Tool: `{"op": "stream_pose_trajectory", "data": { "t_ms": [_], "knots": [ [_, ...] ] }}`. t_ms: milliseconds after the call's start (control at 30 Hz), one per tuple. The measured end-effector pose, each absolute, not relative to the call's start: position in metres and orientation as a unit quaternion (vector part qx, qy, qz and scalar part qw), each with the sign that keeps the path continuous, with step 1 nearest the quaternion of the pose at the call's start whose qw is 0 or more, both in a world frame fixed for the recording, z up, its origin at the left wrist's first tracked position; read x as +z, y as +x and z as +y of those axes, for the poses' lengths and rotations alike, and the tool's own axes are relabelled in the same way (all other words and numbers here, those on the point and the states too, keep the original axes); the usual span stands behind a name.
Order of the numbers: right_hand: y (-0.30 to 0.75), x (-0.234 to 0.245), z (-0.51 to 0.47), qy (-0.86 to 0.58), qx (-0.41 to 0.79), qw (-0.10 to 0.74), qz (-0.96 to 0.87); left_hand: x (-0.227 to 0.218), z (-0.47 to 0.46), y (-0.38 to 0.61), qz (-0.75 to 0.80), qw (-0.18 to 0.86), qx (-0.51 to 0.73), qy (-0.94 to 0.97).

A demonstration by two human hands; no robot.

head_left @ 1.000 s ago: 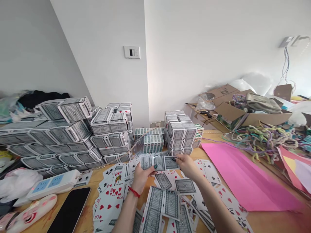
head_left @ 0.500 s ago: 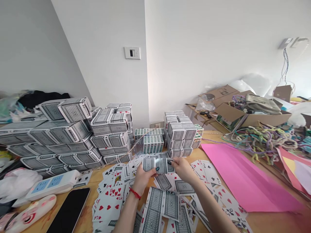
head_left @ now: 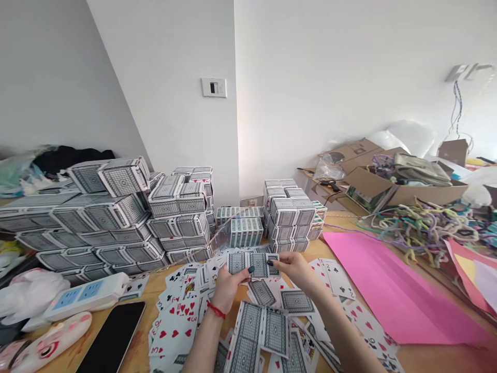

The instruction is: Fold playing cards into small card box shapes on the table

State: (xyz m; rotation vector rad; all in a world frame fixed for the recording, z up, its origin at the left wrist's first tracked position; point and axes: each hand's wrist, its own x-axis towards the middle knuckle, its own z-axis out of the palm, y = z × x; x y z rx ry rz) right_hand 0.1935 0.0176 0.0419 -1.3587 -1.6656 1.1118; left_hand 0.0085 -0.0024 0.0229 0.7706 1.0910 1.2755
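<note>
Between my two hands is a joined piece of playing cards [head_left: 258, 263], its grey patterned backs facing up. My left hand [head_left: 229, 284] grips its left part, thumb across the front. At the right end, my right hand [head_left: 290, 267] pinches it with thumb and fingers. Below my wrists lies a folded card piece [head_left: 248, 331], also showing grey backs. Loose playing cards [head_left: 174, 329] spread face up to the left, and more face-up cards [head_left: 367, 321] lie under and beside my right forearm.
Card-built blocks [head_left: 104, 212] are piled high at the left, with another stack [head_left: 291, 215] behind my right hand. Small green card boxes [head_left: 246, 231] stand at the back. A phone [head_left: 112, 336], power strip [head_left: 85, 296], pink sheet [head_left: 388, 290] and tangled cords [head_left: 411, 230] surround the cards.
The view has shifted slightly. My right thumb has moved a little on the card piece, which stays held in both hands.
</note>
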Motion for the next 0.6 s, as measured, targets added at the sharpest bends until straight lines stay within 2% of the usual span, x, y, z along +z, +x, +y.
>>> {"op": "stream_pose_trajectory", "data": {
  "t_ms": [133,267,400,600],
  "knots": [
    [0.189,0.034,0.02,-0.561,0.389,0.397,-0.614,0.027,-0.003,0.011,0.485,0.586,0.552,0.342],
    [0.188,0.025,0.022,-0.572,0.446,0.417,-0.548,0.026,-0.003,0.012,0.495,0.567,0.553,0.357],
    [0.188,0.019,0.024,-0.583,0.452,0.442,-0.51,0.022,-0.001,0.01,0.487,0.562,0.553,0.375],
    [0.186,0.029,0.022,-0.545,0.5,0.462,-0.489,0.017,0.0,0.006,0.483,0.573,0.544,0.379]
  ]
}}
